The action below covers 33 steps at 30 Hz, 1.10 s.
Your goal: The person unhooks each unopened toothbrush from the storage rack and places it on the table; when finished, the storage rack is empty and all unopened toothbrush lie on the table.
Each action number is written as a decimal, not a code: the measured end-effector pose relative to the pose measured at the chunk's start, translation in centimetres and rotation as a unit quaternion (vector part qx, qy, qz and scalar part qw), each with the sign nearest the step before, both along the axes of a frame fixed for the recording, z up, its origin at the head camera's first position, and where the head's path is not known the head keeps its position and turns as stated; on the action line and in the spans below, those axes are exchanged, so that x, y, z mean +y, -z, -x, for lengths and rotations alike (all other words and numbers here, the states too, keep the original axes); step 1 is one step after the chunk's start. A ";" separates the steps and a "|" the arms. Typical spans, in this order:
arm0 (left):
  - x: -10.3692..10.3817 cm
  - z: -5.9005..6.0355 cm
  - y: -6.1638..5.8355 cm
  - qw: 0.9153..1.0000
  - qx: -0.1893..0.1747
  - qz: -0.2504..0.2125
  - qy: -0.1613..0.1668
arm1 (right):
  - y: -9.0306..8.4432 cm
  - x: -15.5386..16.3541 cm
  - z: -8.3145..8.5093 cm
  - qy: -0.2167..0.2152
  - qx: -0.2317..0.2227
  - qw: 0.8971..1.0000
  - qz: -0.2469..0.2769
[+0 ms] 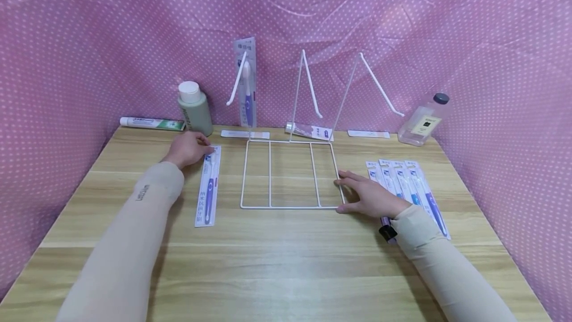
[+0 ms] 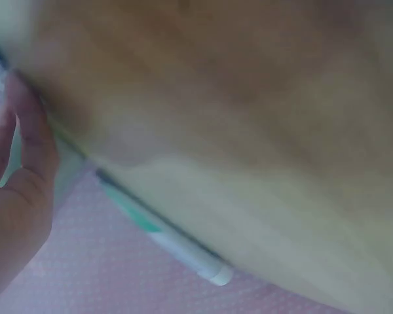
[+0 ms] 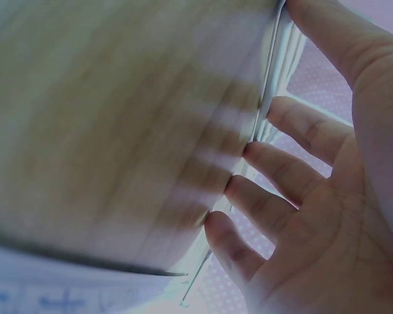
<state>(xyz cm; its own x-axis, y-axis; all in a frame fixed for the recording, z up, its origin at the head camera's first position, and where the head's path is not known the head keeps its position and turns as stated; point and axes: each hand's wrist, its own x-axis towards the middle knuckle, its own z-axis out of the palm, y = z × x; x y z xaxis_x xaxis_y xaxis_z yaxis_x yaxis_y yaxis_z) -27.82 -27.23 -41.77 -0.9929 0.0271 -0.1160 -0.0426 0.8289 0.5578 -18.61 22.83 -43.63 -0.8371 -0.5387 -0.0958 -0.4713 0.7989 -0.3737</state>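
Note:
A packaged toothbrush with a purple handle lies on the table left of the white wire rack. My left hand pinches the top end of its package; in the left wrist view the package is mostly cut off. My right hand has its fingers spread, fingertips touching the right side of the rack's base. The right wrist view shows those fingers nearly straight along the table. On the rack's left hook hangs another packaged toothbrush; the middle and right hooks carry nothing.
Several packaged toothbrushes lie at the right, partly under my right forearm. Along the back edge are a green-and-white toothpaste tube, a green bottle, a second tube, flat cartons and a clear bottle. Pink dotted cloth surrounds the table.

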 end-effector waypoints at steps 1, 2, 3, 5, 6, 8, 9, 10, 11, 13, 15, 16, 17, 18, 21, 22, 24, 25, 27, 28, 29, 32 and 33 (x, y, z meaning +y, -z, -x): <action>0.0 -0.1 -0.4 1.000 0.006 -0.010 0.006 | 0.0 0.0 0.0 -0.001 0.000 1.000 -0.001; 0.1 -0.2 -0.9 0.999 0.010 -0.029 0.009 | 0.0 0.1 0.0 -0.001 0.001 1.000 -0.001; 0.3 -0.2 -1.5 0.999 0.019 -0.048 0.009 | 0.0 0.1 0.0 -0.001 0.002 1.000 -0.001; 1.0 -0.2 -2.9 0.995 0.046 -0.093 0.003 | 0.1 0.1 0.1 -0.001 0.000 1.000 0.001; 1.4 -0.2 -3.8 0.991 0.062 -0.120 -0.003 | 0.0 0.1 0.1 -0.001 -0.001 1.000 0.001; 2.5 -0.1 -5.5 0.981 0.097 -0.169 -0.018 | 0.1 0.2 0.1 0.000 -0.002 1.000 0.001; 3.1 0.0 -6.4 0.975 0.118 -0.187 -0.025 | 0.1 0.2 0.1 0.000 -0.003 1.000 0.002; 3.7 0.0 -7.3 0.968 0.137 -0.206 -0.029 | 0.2 0.2 0.1 0.000 -0.004 1.000 0.002; 4.3 0.1 -8.1 0.961 0.154 -0.228 -0.034 | 0.2 0.2 0.1 0.000 -0.005 1.000 0.001; 5.6 0.0 -9.6 0.947 0.180 -0.261 -0.044 | 0.2 0.2 0.1 0.001 -0.006 1.000 0.000; 6.8 -0.1 -10.9 0.932 0.208 -0.292 -0.051 | 0.2 0.1 0.1 0.003 -0.005 1.000 0.000; 7.3 -0.2 -11.5 0.924 0.219 -0.308 -0.054 | 0.2 0.1 0.1 0.003 -0.005 1.000 -0.001; 7.8 -0.2 -12.0 0.915 0.226 -0.328 -0.060 | 0.2 0.0 0.1 0.003 -0.005 1.000 0.000; 8.2 -0.3 -12.6 0.906 0.232 -0.348 -0.066 | 0.3 0.0 0.1 0.003 -0.006 1.000 0.000; 9.1 -0.4 -14.0 0.874 0.237 -0.417 -0.077 | 0.3 -0.1 0.1 0.000 -0.009 1.000 0.001; 9.4 -0.4 -14.4 0.865 0.234 -0.436 -0.079 | 0.3 -0.1 0.0 -0.001 -0.010 1.000 0.001; 9.7 -0.3 -15.1 0.855 0.219 -0.464 -0.078 | 0.3 -0.1 0.0 0.001 -0.010 1.000 0.001; 9.9 -0.2 -15.3 0.852 0.211 -0.473 -0.073 | 0.2 -0.1 -0.1 0.002 -0.008 1.000 0.001; 10.2 -0.1 -15.6 0.848 0.192 -0.490 -0.061 | 0.1 0.0 -0.1 0.004 -0.004 1.000 0.000; 10.3 0.0 -15.7 0.846 0.184 -0.498 -0.055 | 0.1 0.0 -0.1 0.004 -0.002 1.000 0.000; 10.5 0.0 -15.8 0.842 0.175 -0.507 -0.051 | 0.1 0.0 -0.1 0.004 -0.003 1.000 -0.001; 10.7 0.1 -15.8 0.833 0.168 -0.525 -0.046 | 0.1 0.0 0.0 0.002 -0.003 1.000 -0.004; 10.8 0.1 -15.8 0.832 0.169 -0.526 -0.047 | 0.0 0.0 0.0 0.003 -0.004 1.000 -0.004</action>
